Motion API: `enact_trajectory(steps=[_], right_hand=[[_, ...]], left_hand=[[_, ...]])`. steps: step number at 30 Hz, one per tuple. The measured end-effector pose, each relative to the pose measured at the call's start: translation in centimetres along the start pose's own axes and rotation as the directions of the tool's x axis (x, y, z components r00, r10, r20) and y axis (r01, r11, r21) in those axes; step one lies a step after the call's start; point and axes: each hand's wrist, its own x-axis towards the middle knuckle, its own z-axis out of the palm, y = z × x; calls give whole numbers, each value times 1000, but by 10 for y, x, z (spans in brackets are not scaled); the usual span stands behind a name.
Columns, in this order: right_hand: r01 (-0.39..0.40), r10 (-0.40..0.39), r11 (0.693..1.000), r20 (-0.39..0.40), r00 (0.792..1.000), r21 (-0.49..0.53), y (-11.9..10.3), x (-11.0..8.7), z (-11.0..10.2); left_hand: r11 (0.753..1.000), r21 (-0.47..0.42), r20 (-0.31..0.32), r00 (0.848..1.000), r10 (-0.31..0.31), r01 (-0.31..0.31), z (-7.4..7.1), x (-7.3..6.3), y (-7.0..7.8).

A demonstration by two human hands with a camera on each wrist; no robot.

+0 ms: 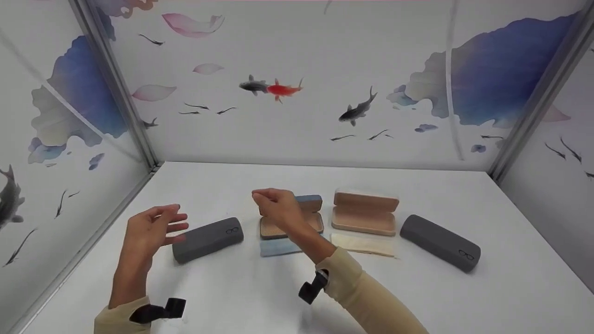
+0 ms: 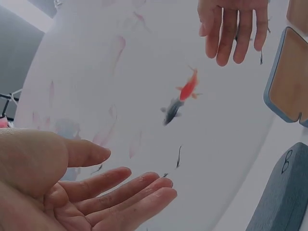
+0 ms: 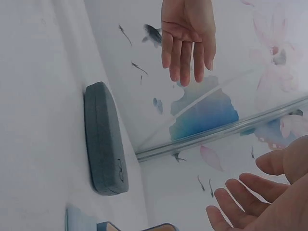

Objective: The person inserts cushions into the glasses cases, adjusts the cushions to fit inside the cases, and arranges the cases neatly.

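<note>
My left hand (image 1: 148, 229) is raised beside a closed grey glasses case (image 1: 209, 239), its fingers overlapping the case's left end in the head view. In the left wrist view the left palm (image 2: 72, 192) faces inward with loosely extended fingers and nothing in them. My right hand (image 1: 280, 208) hangs above an open blue glasses case (image 1: 313, 222) with a tan lining, hiding its left part. The right wrist view shows the right fingers (image 3: 243, 199) apart and holding nothing. A folded light-blue cloth (image 1: 278, 247) lies in front of the blue case, partly behind the forearm.
A second open case (image 1: 364, 220), tan inside, stands right of the blue one, with a cream cloth (image 1: 364, 244) in front. Another closed grey case (image 1: 441, 243) lies at the right. White panels (image 1: 297, 139) printed with fish enclose the white table (image 1: 232, 297).
</note>
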Motion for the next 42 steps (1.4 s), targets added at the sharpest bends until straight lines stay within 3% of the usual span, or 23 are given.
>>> enact_trajectory(steps=[8, 20, 31, 42], right_hand=[[63, -62, 998, -79, 995, 12, -7, -11, -36], [65, -54, 996, -167, 984, 59, 2, -26, -74], [0, 15, 997, -199, 980, 74, 23, -36, -103], [-127, 143, 988, -214, 966, 83, 63, -22, -113]], left_hand=[[996, -54, 43, 997, 69, -67, 20, -3, 24], [994, -76, 66, 995, 79, -74, 56, -6, 42], [996, -81, 78, 996, 51, -45, 86, 5, 33], [995, -95, 111, 993, -27, 38, 104, 24, 16]])
